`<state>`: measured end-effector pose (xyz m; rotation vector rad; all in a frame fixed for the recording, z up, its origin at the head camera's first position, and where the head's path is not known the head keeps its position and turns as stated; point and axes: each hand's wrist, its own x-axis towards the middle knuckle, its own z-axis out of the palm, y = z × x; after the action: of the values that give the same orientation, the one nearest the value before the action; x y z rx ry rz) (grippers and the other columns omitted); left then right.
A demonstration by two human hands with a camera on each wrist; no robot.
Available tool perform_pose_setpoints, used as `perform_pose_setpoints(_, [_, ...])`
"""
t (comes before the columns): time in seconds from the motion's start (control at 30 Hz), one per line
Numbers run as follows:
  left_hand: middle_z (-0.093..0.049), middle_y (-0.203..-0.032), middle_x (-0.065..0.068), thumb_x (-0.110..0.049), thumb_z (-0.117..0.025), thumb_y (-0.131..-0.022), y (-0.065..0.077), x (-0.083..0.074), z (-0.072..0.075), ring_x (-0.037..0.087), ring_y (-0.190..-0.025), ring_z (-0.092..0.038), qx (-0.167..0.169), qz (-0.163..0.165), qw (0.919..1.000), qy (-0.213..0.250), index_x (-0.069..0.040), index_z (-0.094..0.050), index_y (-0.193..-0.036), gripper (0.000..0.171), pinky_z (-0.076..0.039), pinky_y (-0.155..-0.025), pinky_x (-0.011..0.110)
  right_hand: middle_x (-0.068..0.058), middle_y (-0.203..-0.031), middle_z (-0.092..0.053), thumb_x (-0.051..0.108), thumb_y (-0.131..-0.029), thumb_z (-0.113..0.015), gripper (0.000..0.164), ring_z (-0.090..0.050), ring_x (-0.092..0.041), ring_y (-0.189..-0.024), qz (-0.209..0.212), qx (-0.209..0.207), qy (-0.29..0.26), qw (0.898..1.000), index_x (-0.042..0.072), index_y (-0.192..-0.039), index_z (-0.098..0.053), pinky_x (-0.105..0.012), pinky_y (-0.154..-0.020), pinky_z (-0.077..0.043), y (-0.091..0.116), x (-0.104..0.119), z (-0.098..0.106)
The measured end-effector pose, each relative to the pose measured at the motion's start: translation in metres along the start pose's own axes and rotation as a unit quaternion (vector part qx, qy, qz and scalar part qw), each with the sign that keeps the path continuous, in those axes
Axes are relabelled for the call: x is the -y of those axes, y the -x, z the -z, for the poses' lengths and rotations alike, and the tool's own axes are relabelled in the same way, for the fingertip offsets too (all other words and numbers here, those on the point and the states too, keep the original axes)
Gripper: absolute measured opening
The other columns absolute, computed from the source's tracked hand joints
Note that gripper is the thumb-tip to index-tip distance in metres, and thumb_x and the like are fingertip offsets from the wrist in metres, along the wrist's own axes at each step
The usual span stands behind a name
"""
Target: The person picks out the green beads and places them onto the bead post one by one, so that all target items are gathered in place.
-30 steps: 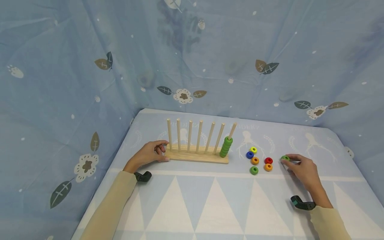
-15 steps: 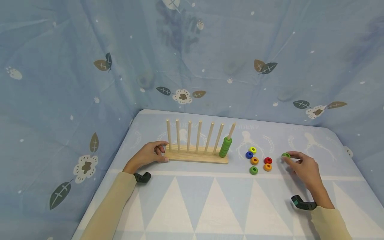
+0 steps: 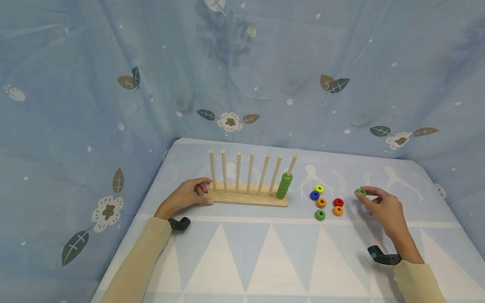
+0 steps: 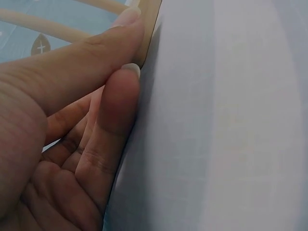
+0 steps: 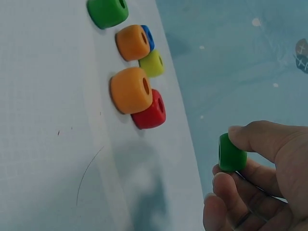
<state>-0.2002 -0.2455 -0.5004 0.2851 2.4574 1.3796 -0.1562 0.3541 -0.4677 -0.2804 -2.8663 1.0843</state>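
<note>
My left hand [image 3: 187,195] grips the left end of a wooden peg rack [image 3: 238,198], with the thumb at its front edge. The rack has several upright pegs, and a stack of green beads [image 3: 284,186] sits on the rightmost one. Only a corner of the rack shows in the left wrist view, beside the fingers [image 4: 118,103]. My right hand [image 3: 387,210] pinches a green bead [image 5: 232,153] between thumb and fingers. It is held above the table, to the right of the loose beads.
Between rack and right hand lie a yellow bead [image 3: 319,189], a blue bead [image 3: 314,195], two orange beads [image 3: 321,203], a red bead [image 3: 338,203] and another green bead [image 3: 320,215]. A patterned cloth [image 3: 265,75] hangs behind the table [image 3: 242,252].
My right hand has raised the pinched green bead slightly upward from the table. The left hand keeps its hold on the peg rack, and the loose beads stay where they were.
</note>
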Motion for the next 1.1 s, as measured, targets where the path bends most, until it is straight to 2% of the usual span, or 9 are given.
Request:
perform_pose_setpoints(0.23, [-0.061,-0.102,0.008,-0.023,-0.094,-0.077,0.000,0.001,0.001,0.023,-0.083,-0.059,0.002,-0.005,0.9999,-0.012,-0.006,-0.057,-0.143,0.077,-0.049,-0.082,0.036,-0.017,-0.096,-0.064,0.047,-0.098,-0.069,0.059,-0.059,-0.023,-0.067,0.019,-0.007,-0.004,1.000,0.003,-0.137,-0.063,-0.028,-0.053,-0.047,0.003,0.011,0.002])
perform_pose_setpoints(0.67, [-0.061,-0.103,0.008,-0.025,-0.094,-0.077,0.000,0.000,0.000,0.024,-0.084,-0.059,0.003,-0.001,1.0000,-0.003,-0.007,-0.056,-0.145,0.079,-0.049,-0.084,0.038,-0.019,-0.115,-0.063,0.045,-0.099,-0.070,0.056,-0.059,-0.021,-0.067,0.055,-0.012,-0.003,0.998,0.003,-0.136,-0.063,-0.027,-0.052,-0.047,0.009,0.035,0.005])
perform_pose_setpoints(1.1, [-0.060,-0.104,0.009,-0.023,-0.093,-0.078,0.000,0.001,0.000,0.023,-0.084,-0.058,0.003,0.003,1.0000,0.001,-0.008,-0.055,-0.147,0.081,-0.048,-0.084,0.038,-0.018,-0.116,-0.063,0.043,-0.099,-0.070,0.054,-0.059,-0.024,-0.070,0.068,-0.009,-0.002,0.998,0.006,-0.138,-0.063,-0.027,-0.052,-0.048,0.011,0.050,0.008])
